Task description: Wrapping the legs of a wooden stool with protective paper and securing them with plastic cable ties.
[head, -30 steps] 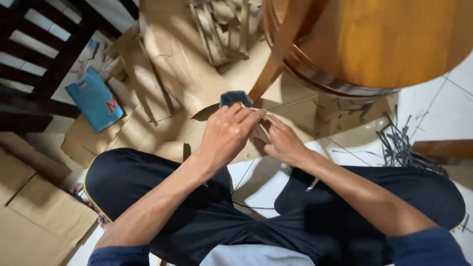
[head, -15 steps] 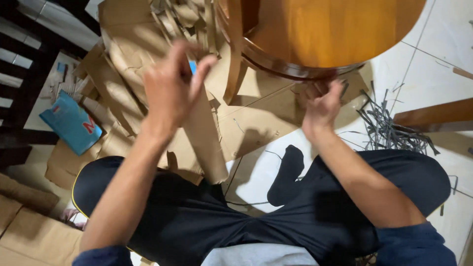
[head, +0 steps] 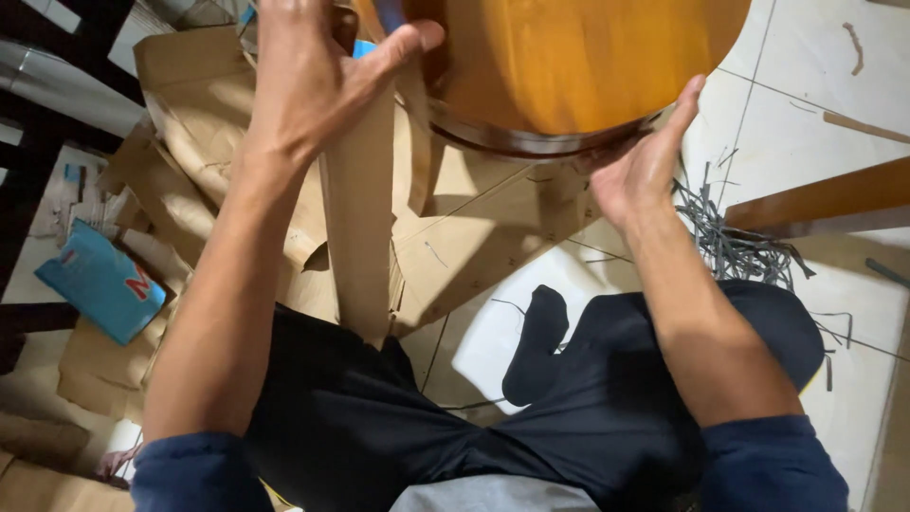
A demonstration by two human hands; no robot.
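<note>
My left hand [head: 308,81] is lifted high at the top of the view. It grips the upper end of a long folded cardboard strip [head: 360,246] that hangs down to my lap, thumb stretched toward the table. A small blue piece [head: 364,47] peeks out beside that hand. My right hand [head: 640,166] is spread with its fingers apart, its palm against the underside rim of the round wooden table [head: 588,47]. I sit cross-legged in black trousers, one black-socked foot [head: 540,332] on the white floor tiles.
Flat brown cardboard sheets [head: 474,237] cover the floor under the table. A blue packet [head: 100,280] lies at the left near dark wooden bars [head: 38,95]. Grey paper shreds [head: 739,242] are piled at the right beside a wooden beam [head: 825,199].
My hands, together over a small piece a second ago, have parted. The left rose with the cardboard strip; the right went up to the table's rim. The view tilted upward.
</note>
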